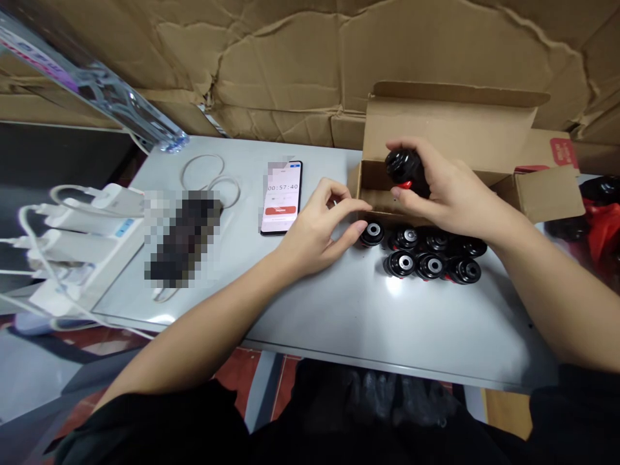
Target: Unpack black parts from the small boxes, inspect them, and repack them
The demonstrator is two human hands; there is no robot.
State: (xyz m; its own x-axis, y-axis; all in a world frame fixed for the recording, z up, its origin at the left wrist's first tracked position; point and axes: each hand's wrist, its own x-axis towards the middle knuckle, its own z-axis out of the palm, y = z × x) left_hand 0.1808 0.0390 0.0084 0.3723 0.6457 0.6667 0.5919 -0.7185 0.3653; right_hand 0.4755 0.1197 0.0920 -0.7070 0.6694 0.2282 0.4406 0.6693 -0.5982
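My right hand (436, 194) grips a black round part with a red band (404, 166) over the open cardboard box (450, 126). Thumb below and fingers above, it holds the part at the box's mouth. At the front left corner of the box, my left hand (324, 223) pinches the front wall between thumb and forefinger. Just below that thumb stands a black part with a metal ring in its top (372, 232). Several similar black parts (430, 265) stand upright in two rows in front of the box. The inside of the box is partly hidden by my right hand.
A phone (281, 199) showing a timer lies left of my left hand. Further left are a blurred-out dark object (184, 239), a thin cable (181, 171) and a power strip with white chargers (82, 245). Red and black items (603, 219) lie at the right edge.
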